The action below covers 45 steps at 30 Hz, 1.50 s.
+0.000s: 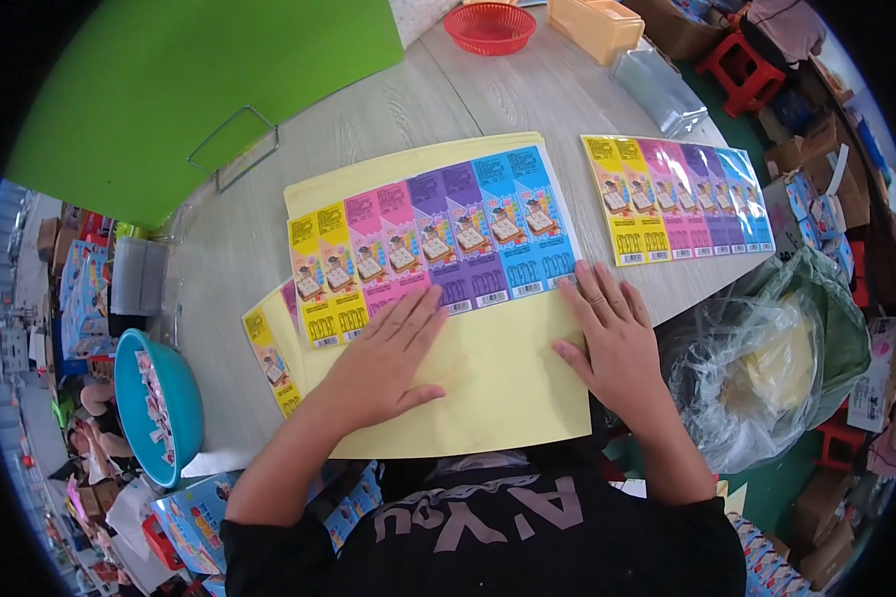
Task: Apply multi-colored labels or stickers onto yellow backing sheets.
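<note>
A printed sheet of labels (433, 244) in yellow, pink, purple and blue strips lies on a larger pale yellow backing sheet (478, 373). My left hand (393, 358) rests flat at the label sheet's lower edge, over the pink part, with its fingers stretched out and its thumb on the yellow paper. Flat at the lower right corner, beside the blue strips, lies my right hand (607, 333), fingers extended. Neither hand grips anything. Another label sheet (264, 348) sticks out at the left from under the yellow paper, mostly hidden.
To the right lies another stack of label sheets (677, 199). A teal basin (191, 418) with small pieces stands at the left, near a green board (219, 90). A red basket (488, 28) sits at the back. Clear plastic bags (707, 398) bulge beside the table's right edge.
</note>
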Available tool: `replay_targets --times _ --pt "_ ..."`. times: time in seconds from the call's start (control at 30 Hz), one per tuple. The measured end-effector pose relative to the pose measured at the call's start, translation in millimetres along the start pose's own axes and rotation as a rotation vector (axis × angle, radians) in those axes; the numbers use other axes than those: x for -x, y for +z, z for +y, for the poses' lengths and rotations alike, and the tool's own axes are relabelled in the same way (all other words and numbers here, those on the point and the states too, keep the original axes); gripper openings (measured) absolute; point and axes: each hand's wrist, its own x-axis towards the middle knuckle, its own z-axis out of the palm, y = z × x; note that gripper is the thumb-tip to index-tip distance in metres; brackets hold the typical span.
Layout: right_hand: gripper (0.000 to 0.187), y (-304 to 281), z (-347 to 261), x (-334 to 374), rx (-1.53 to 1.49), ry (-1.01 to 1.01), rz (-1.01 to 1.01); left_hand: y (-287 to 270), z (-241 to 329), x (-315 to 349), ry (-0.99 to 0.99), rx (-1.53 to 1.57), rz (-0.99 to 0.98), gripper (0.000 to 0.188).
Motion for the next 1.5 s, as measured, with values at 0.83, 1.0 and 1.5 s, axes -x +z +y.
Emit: replay_targets --times 0.83,1.0,1.5 --pt "0.058 7 7 -4 0.024 -0.015 0.059 15 -21 111 -0.437 0.046 0.264 0.071" --pt "0.045 -4 0 -25 0.046 -0.086 0.164 4 -23 95 -0.476 0.015 0.283 0.054" --pt "0.062 -11 -19 -81 -0.092 -0.425 0.02 -7 -41 29 -0.026 -0.176 0.454 0.029"
